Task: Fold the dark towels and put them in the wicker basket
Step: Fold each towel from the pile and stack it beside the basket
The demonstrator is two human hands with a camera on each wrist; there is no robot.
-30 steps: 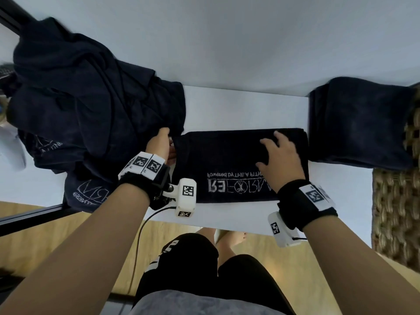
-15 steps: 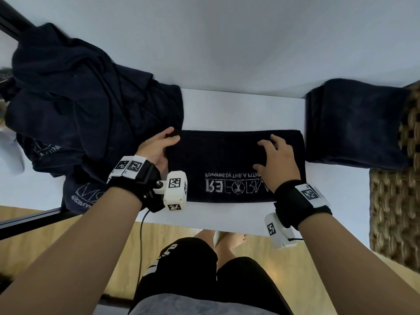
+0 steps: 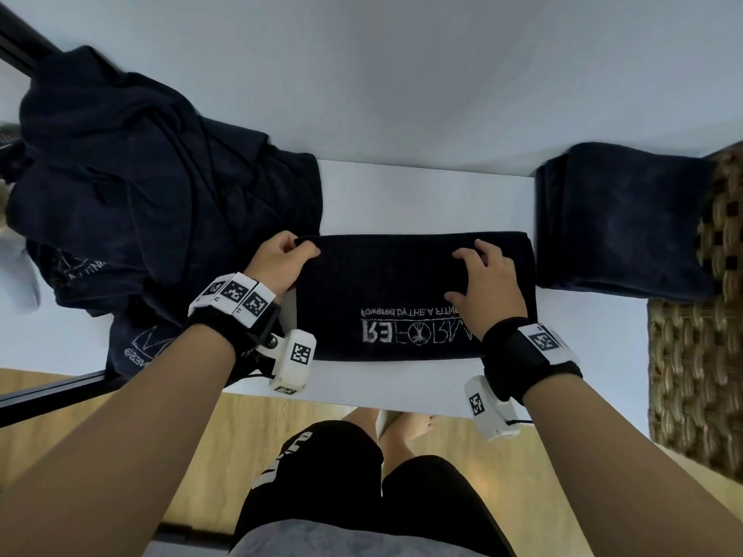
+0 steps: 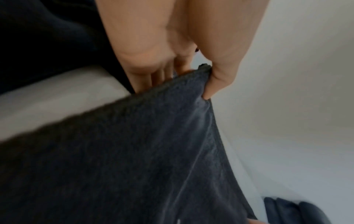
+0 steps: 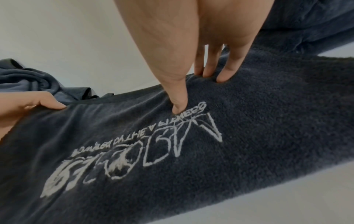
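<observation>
Head view: towel (image 3: 402,291), folded into a band, lies on the worktop (image 3: 422,195), long axis left-right, logo toward the near edge. Left hand (image 3: 277,263) grasps the towel's far-left corner. Right hand (image 3: 488,287) sits on the right half, fingers spread and pressing, grasping nothing. Unfolded pile (image 3: 161,203) to the left, touching the left end. Folded stack (image 3: 619,219) just right of it, lapping onto the basket (image 3: 695,355) at the right edge.

Left wrist view: thumb (image 4: 216,78) on top, fingers under the corner; grip is a pinch on the towel (image 4: 134,151) edge.

Right wrist view: fingertips (image 5: 224,75) dent the pile of the towel (image 5: 249,121); hand is flat and released, acting as anchor.

Judgement: next fold likely runs along the long axis, left end carried right over the pinned half. Right hand is nearer the basket for the transfer.
</observation>
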